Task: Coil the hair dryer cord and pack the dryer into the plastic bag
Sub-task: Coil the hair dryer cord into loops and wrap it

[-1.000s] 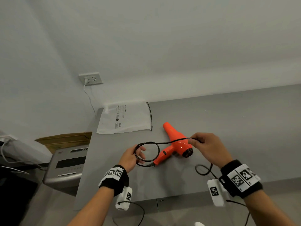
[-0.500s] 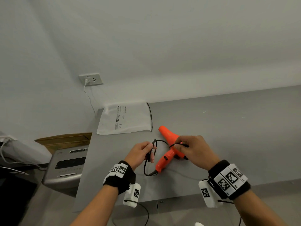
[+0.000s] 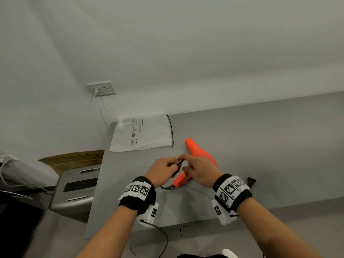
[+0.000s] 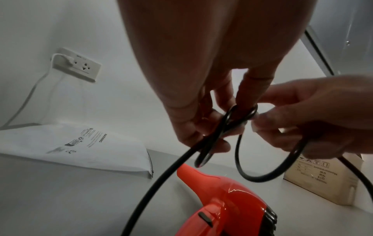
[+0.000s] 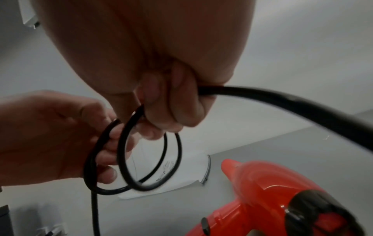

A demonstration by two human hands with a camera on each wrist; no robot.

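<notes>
Upper left of centre in the head view lies the flat plastic bag (image 3: 143, 134) on the table (image 3: 260, 146). Mid-frame the left hand (image 3: 162, 171) pinches gathered loops of the black cord (image 4: 262, 177); just right, the right hand (image 3: 200, 171) curls round the next loop. The cord looks springy, best held where the loops cross. The orange dryer (image 3: 197, 151), rigid and smooth, lies beneath them; its handle offers the surest hold
</notes>
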